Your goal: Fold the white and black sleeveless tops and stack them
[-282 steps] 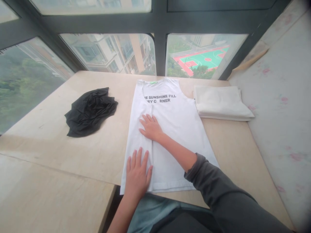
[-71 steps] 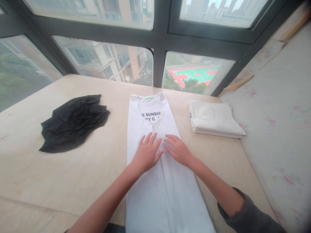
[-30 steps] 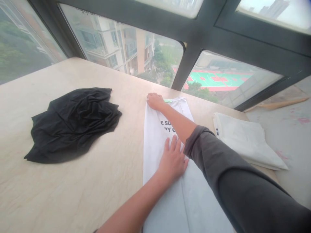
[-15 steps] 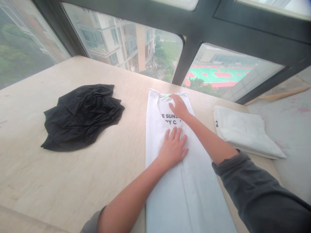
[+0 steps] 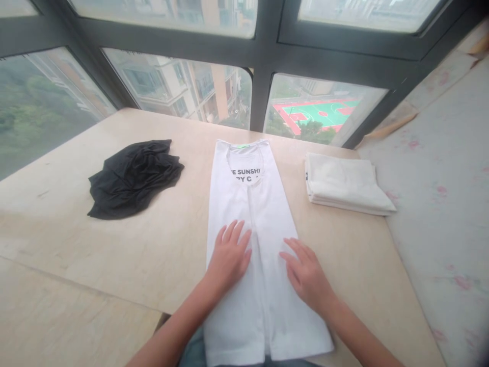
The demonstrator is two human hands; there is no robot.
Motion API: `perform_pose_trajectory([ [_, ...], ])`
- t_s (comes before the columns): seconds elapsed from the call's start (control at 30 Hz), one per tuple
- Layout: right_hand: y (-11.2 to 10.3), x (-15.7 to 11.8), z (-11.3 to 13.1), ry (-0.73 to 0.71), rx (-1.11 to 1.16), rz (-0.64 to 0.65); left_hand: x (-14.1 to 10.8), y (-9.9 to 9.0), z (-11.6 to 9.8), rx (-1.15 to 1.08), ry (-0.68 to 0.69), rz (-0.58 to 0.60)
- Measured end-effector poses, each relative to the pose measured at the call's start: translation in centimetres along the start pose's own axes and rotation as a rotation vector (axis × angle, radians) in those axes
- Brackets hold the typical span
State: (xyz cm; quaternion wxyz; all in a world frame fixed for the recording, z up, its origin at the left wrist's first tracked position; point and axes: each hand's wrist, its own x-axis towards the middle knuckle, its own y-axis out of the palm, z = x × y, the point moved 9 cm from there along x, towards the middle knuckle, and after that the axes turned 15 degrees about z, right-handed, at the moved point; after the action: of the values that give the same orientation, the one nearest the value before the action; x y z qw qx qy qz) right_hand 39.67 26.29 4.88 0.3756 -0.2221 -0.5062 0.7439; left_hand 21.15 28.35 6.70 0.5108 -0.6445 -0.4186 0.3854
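A white T-shirt (image 5: pixel 229 209) lies lengthwise on the ledge, both sides folded in so their edges meet along the middle. Dark printed letters show inside its neckline, at the end by the window. My left hand (image 5: pixel 230 253) rests flat on the left half of the shirt, fingers spread. Over the right half, near its outer edge, is my right hand (image 5: pixel 305 270), with fingers apart and slightly bent and nothing in them. Whether the right fingertips press on the cloth I cannot tell.
A crumpled black garment (image 5: pixel 133 178) lies to the left on the pale stone ledge (image 5: pixel 183 255). A folded off-white cloth (image 5: pixel 344 181) is at the right, near the flowered wall (image 5: pixel 439 229). Dark window frames (image 5: pixel 171 43) border the far side.
My right hand has drawn back from the neckline down to the shirt's right side. My left hand has come nearer too. The view has shifted, and the shirt's bottom hem now shows.
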Motion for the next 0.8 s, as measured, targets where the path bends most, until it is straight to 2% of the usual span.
perform_pose_trajectory([
  [0.1, 1.4, -3.0, 4.6, -0.059, 0.010, 0.084, -6.7, 0.8, -3.4, 0.037, -0.009, -0.034],
  [0.17, 2.2, -4.1, 7.1, -0.076, 0.029, 0.118, -10.1, 1.6, -5.5, 0.070, -0.005, -0.045],
  [0.23, 2.8, -4.6, 8.8, -0.088, 0.042, 0.136, -12.3, 2.3, -7.3, 0.115, 0.003, -0.051],
  [0.3, 3.4, -4.8, 9.6, -0.108, 0.042, 0.154, -13.5, 3.0, -8.6, 0.172, 0.014, -0.051],
  [0.4, 3.8, -4.9, 9.7, -0.127, 0.038, 0.177, -13.8, 4.0, -9.6, 0.251, 0.037, -0.006],
  [0.5, 4.0, -4.7, 9.3, -0.120, 0.027, 0.181, -13.3, 4.4, -9.6, 0.294, 0.071, 0.025],
  [0.67, 4.3, -3.4, 8.5, -0.081, 0.000, 0.140, -11.7, 4.4, -8.7, 0.283, 0.118, 0.048],
  [0.8, 4.2, -1.6, 7.4, -0.063, -0.007, 0.122, -9.9, 3.9, -7.6, 0.241, 0.085, 0.043],
])
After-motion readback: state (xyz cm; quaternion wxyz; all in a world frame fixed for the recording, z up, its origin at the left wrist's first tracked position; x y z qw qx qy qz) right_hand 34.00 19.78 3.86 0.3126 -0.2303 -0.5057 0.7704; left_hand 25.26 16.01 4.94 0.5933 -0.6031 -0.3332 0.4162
